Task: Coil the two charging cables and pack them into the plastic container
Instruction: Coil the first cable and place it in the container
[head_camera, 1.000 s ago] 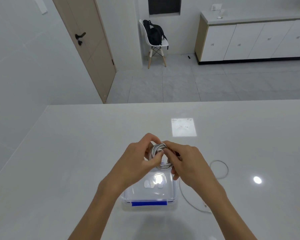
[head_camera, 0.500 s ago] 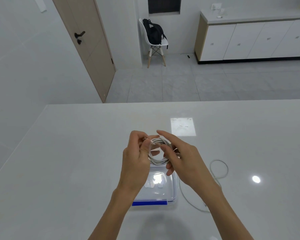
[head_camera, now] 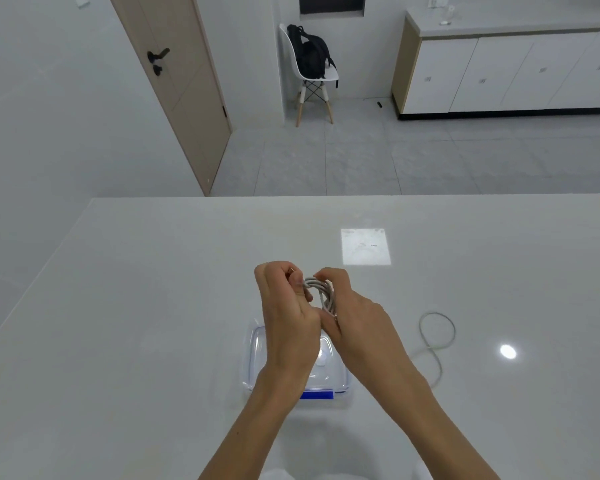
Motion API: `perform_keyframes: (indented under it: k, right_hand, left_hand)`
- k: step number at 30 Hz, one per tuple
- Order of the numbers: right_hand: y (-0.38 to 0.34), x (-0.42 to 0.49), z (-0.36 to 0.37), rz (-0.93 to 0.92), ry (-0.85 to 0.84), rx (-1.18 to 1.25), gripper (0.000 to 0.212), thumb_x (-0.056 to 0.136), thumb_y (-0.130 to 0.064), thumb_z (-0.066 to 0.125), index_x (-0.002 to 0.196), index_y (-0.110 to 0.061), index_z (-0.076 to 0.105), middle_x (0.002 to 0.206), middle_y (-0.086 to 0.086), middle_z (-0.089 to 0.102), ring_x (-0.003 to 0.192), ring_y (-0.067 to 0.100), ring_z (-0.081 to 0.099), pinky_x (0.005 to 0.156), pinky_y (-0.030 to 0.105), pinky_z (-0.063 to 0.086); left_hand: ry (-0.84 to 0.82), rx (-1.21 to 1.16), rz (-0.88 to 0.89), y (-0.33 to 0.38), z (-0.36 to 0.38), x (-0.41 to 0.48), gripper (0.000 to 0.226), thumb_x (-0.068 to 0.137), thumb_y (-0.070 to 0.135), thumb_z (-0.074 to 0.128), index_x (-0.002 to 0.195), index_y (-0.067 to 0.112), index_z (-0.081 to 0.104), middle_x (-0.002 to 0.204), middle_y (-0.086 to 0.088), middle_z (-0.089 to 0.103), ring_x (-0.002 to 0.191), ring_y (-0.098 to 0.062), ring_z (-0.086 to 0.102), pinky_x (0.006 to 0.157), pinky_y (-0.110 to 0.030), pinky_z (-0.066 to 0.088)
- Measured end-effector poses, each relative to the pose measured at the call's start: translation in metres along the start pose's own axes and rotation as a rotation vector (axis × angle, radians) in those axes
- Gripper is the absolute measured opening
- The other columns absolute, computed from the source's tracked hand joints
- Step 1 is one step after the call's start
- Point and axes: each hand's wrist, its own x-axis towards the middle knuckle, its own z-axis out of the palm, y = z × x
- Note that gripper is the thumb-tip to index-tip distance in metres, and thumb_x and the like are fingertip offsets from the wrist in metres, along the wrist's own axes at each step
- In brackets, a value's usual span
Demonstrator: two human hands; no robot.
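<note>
Holding a coiled cable (head_camera: 321,293) up between both hands, the person stands at the white table (head_camera: 153,306). The left hand (head_camera: 286,306) has its fingers curled in and pinches the coil's left side. The right hand (head_camera: 359,327) closes its thumb and fingers round the right side. The grey-white loops are bunched tight between the two hands. The coil hangs in the air at the far side of the plastic container (head_camera: 255,358), not inside it.

That container sits flat on the table under the wrists. It is clear, with rounded corners and a blue clip (head_camera: 317,395) on its near edge. Both forearms cross over it and hide most of its middle. Between them a pale patch shows through the plastic, and I cannot tell whether that is an object or glare, nor whether a lid is on.

The second cable (head_camera: 437,330) lies loose on the table to the right of the container. It curls into one open loop, and its tail runs back towards the right forearm.

Beyond the table stand a white chair (head_camera: 329,76) carrying a black backpack (head_camera: 309,53), a wooden door (head_camera: 181,98) and white cabinets (head_camera: 499,74).
</note>
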Motion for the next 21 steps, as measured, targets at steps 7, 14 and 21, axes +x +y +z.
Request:
perform_keyframes:
  k: [7, 14, 21]
  right_hand:
    - [0.002, 0.003, -0.002, -0.037, 0.119, 0.077, 0.046, 0.097, -0.05, 0.025, 0.135, -0.031, 0.043, 0.074, -0.008, 0.058, 0.065, 0.014, 0.057, 0.066, 0.022, 0.047]
    - [0.017, 0.004, 0.013, -0.022, 0.13, 0.052, 0.056, 0.091, -0.057, 0.008, 0.129, -0.031, 0.04, 0.067, 0.005, 0.064, 0.06, 0.024, 0.061, 0.063, 0.042, 0.054]
    - [0.03, 0.004, 0.014, 0.018, 0.191, 0.34, 0.028, 0.101, -0.047, 0.03, 0.112, -0.039, 0.054, 0.066, -0.003, 0.064, 0.061, 0.014, 0.062, 0.067, 0.041, 0.054]
  left_hand:
    - [0.039, -0.266, -0.31, 0.006, -0.006, 0.015, 0.019, 0.104, 0.018, 0.036, 0.091, 0.013, 0.047, 0.082, -0.014, 0.054, 0.06, -0.021, 0.053, 0.052, -0.023, 0.049]
    - [-0.177, -1.045, -0.851, -0.001, -0.018, 0.027, 0.028, 0.102, 0.012, 0.038, 0.078, 0.006, 0.052, 0.075, -0.01, 0.051, 0.059, -0.018, 0.047, 0.046, -0.024, 0.042]
    - [-0.362, -1.269, -0.968, -0.005, -0.02, 0.028, 0.031, 0.101, 0.02, 0.035, 0.076, 0.008, 0.049, 0.073, -0.008, 0.049, 0.059, -0.02, 0.041, 0.053, -0.027, 0.042]
